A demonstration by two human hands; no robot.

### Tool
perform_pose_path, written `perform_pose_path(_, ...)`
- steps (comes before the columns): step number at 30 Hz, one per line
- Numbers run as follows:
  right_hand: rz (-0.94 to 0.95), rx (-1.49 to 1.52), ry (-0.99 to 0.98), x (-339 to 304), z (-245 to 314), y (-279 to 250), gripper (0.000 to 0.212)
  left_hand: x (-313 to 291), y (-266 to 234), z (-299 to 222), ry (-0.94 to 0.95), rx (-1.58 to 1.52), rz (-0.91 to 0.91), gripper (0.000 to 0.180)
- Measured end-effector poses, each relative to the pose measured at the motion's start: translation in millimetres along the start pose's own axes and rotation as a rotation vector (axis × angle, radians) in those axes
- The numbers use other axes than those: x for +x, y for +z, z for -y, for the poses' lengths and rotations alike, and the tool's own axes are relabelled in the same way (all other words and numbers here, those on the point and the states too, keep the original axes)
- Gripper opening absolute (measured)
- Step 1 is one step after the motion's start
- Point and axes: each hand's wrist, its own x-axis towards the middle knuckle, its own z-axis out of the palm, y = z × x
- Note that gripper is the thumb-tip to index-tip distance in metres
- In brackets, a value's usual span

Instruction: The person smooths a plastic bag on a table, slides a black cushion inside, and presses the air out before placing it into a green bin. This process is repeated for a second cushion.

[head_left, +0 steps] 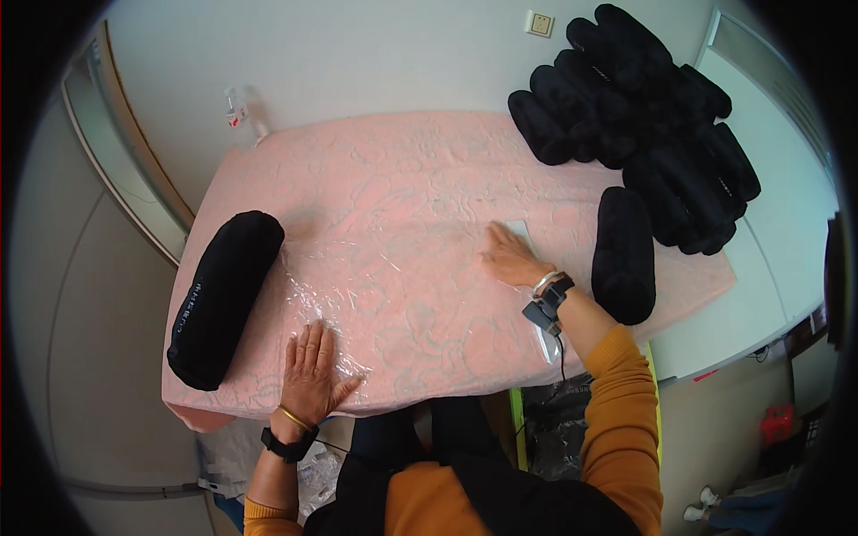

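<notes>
My left hand (311,371) lies flat near the table's front edge, its fingers stretched out. It presses on a clear plastic sheet or bag (308,290), whose glints show across the pink cloth. To the right, my right hand (516,255) rests low over a narrow white flat piece (547,344), partly hidden under my hand and wrist. The fingers of that hand are bent and close together; what they pinch, if anything, is too hard to see. A black plush bolster pillow (226,299) lies slantwise left of my left hand. Another black pillow (623,256) lies right of my right hand.
A pile of several black pillows (626,98) fills the back right corner. The pink patterned cloth (402,152) covers the table. A clear bottle (237,114) stands at the back left, by the wall. Below the table on the right is a yellow-green-edged container (655,384) with dark plastic.
</notes>
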Motion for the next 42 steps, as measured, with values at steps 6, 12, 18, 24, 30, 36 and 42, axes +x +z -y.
perform_pose_path(6,-0.077,0.022,0.154,-5.3,-26.9,-2.5,0.073,-1.4,-3.8,-2.4,-0.003,0.011,0.054,0.092)
perform_pose_path(12,-0.114,-0.063,0.022,-61.1,7.4,-9.3,0.076,-4.9,-0.3,1.2,-0.009,-0.006,0.078,0.092)
perform_pose_path(18,-0.175,-0.05,-0.175,-148.0,11.9,5.2,0.077,-7.2,-26.0,2.3,0.001,0.122,0.232,0.09)
perform_pose_path(24,-0.209,0.029,-0.231,-170.3,18.2,14.1,0.08,54.7,-96.0,-68.1,0.271,0.058,0.324,0.086)
perform_pose_path(30,-0.17,0.095,-0.208,-158.1,10.1,28.2,0.088,149.2,-13.5,-178.0,0.588,-0.269,0.265,0.088)
perform_pose_path(36,-0.131,0.051,-0.177,-170.5,-11.0,28.9,0.093,210.4,42.9,-166.0,0.446,-0.069,0.399,0.09)
perform_pose_path(42,-0.07,0.048,-0.177,-169.4,-19.5,15.4,0.096,225.6,45.8,-46.3,0.154,-0.012,0.356,0.097)
